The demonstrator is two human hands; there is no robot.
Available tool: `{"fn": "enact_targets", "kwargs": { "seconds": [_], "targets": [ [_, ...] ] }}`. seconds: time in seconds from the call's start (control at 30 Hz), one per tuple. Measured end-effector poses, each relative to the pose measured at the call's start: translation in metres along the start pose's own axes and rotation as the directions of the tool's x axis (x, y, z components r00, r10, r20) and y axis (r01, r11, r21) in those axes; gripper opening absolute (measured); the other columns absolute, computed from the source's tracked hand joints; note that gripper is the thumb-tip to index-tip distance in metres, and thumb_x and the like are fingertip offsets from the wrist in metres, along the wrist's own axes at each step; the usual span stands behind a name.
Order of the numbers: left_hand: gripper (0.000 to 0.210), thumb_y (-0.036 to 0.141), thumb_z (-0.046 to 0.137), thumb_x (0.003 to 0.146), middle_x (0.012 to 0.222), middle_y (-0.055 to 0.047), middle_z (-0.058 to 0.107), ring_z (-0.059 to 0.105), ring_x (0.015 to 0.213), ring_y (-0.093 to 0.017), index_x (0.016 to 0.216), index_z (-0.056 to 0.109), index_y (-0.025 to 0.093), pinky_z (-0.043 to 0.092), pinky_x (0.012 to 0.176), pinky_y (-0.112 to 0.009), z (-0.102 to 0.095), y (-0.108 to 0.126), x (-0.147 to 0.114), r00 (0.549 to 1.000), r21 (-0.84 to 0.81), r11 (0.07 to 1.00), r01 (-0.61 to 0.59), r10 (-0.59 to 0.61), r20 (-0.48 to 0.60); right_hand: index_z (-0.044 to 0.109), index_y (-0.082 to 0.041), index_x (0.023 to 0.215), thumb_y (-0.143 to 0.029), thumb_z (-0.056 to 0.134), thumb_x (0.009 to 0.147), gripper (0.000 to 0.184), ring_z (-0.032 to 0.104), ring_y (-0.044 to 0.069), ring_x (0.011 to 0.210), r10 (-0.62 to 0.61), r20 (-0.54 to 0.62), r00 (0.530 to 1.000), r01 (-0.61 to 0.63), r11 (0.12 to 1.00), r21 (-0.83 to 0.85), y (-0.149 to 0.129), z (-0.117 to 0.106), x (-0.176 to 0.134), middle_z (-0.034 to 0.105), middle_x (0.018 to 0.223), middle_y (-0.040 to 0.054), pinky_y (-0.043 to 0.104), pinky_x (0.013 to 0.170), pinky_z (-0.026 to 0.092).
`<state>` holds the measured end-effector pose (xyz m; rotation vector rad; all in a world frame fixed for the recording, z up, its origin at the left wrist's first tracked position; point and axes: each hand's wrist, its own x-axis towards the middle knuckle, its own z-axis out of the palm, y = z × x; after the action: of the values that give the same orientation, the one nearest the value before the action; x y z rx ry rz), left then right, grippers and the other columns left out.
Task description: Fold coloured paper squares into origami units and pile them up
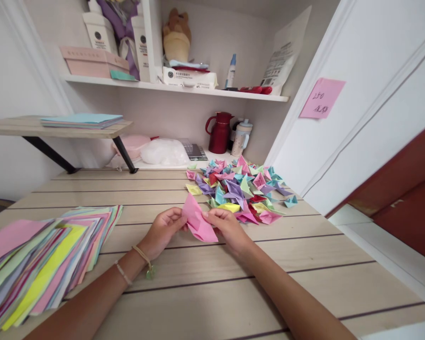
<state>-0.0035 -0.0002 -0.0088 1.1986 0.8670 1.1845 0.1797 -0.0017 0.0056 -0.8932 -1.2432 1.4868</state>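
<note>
A partly folded sheet of pink paper is held over the wooden table, between both hands. My left hand pinches its left edge between thumb and fingers. On the opposite side, my right hand grips the paper with the thumb on top; its other fingers are partly hidden behind. Just beyond, a heap of folded paper boats in many colours lies on the table. To the left is a fanned stack of coloured paper sheets.
A small raised shelf on black legs bears more paper. At the back stand a red jug, a cup and a white plastic bag. A pink note is stuck to the right wall.
</note>
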Motion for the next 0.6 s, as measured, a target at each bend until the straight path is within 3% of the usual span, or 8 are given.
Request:
{"fn": "enact_targets", "kwargs": {
  "seconds": [0.07,0.2,0.33,0.47,0.6],
  "targets": [
    [0.019,0.031,0.070,0.069,0.064,-0.001,0.064,0.056,0.059,-0.012,0.077,0.065,0.014,0.044,0.060,-0.023,0.0002,0.0014,-0.0001,1.000,0.024,1.000,0.004,-0.004,0.010,0.062,-0.016,0.080,-0.037,0.070,0.067,0.026,0.042,0.008,0.048,-0.025,0.003,1.000,0.025,0.998,-0.056,-0.0008,-0.0001,-0.0011,0.050,0.055,-0.0043,0.019,0.045,0.031],
    [0.020,0.031,0.068,0.071,0.060,-0.001,0.064,0.056,0.056,-0.011,0.081,0.066,0.014,0.044,0.059,-0.022,0.0008,0.0037,0.0001,0.998,0.066,0.997,0.026,-0.029,0.053,0.052,-0.019,0.117,-0.036,0.068,0.070,0.053,0.045,0.008,0.048,-0.057,0.095,0.994,0.076,0.974,-0.211,-0.0046,-0.0007,-0.0043,0.058,0.060,-0.0033,0.019,0.046,0.034],
    [0.028,0.034,0.066,0.073,0.076,-0.004,0.068,0.060,0.068,-0.014,0.093,0.064,0.015,0.046,0.066,-0.024,0.0017,0.0030,0.0009,0.998,-0.014,0.998,0.059,-0.058,0.032,0.061,-0.017,0.112,-0.034,0.055,0.079,0.037,0.038,0.008,0.042,-0.134,0.155,0.979,0.182,0.917,-0.356,-0.0035,-0.0019,-0.0043,0.051,0.051,-0.0050,0.019,0.043,0.033],
    [0.035,0.039,0.057,0.080,0.088,-0.007,0.067,0.062,0.072,-0.015,0.106,0.060,0.015,0.047,0.067,-0.025,0.0017,0.0020,0.0018,0.996,-0.055,0.995,0.080,-0.078,0.046,0.069,-0.020,0.099,-0.021,0.050,0.078,0.029,0.050,0.012,0.058,-0.330,0.116,0.937,0.338,0.771,-0.540,-0.0006,-0.0040,-0.0025,0.065,0.073,0.0005,0.022,0.051,0.038],
    [0.037,0.037,0.059,0.079,0.083,-0.005,0.067,0.062,0.072,-0.015,0.110,0.056,0.016,0.047,0.068,-0.026,0.0028,0.0036,0.0013,0.995,-0.019,0.996,0.083,-0.082,0.063,0.069,-0.020,0.097,-0.013,0.050,0.073,0.032,0.050,0.012,0.055,-0.370,0.109,0.923,0.346,0.670,-0.657,0.0005,-0.0041,-0.0037,0.066,0.069,-0.0003,0.021,0.051,0.037]
  ]
}}
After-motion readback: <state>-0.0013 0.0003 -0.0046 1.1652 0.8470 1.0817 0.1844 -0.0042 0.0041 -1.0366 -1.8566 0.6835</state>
